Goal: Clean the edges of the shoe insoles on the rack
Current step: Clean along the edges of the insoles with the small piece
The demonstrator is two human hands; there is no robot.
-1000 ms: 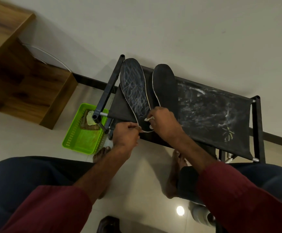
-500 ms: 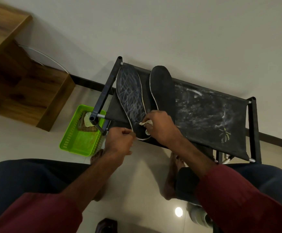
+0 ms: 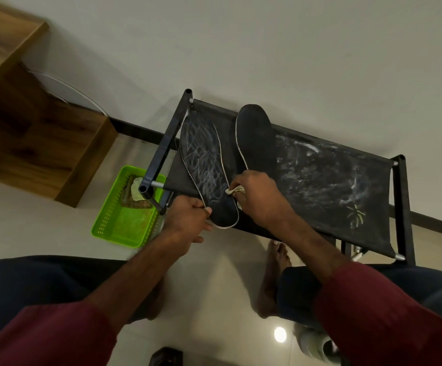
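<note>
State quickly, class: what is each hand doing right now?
Left hand: closed, pinching the heel edge of the patterned insole.
Right hand: closed on a small pale cloth, pressed against that insole's edge.

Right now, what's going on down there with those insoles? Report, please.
Left hand pinching heel edge of patterned insole. Right hand pressing a cloth to its side edge. Plain insole lies alongside, untouched. Nothing in the way.

1. left insole (image 3: pixel 206 165): black, covered in whitish scribbly lines, pale edge
2. right insole (image 3: pixel 257 138): plain black with a white rim
3. rack fabric (image 3: pixel 328 186): black, smeared white
4. basket (image 3: pixel 125 220): neon green
5. sleeves (image 3: pixel 373 313): maroon
</note>
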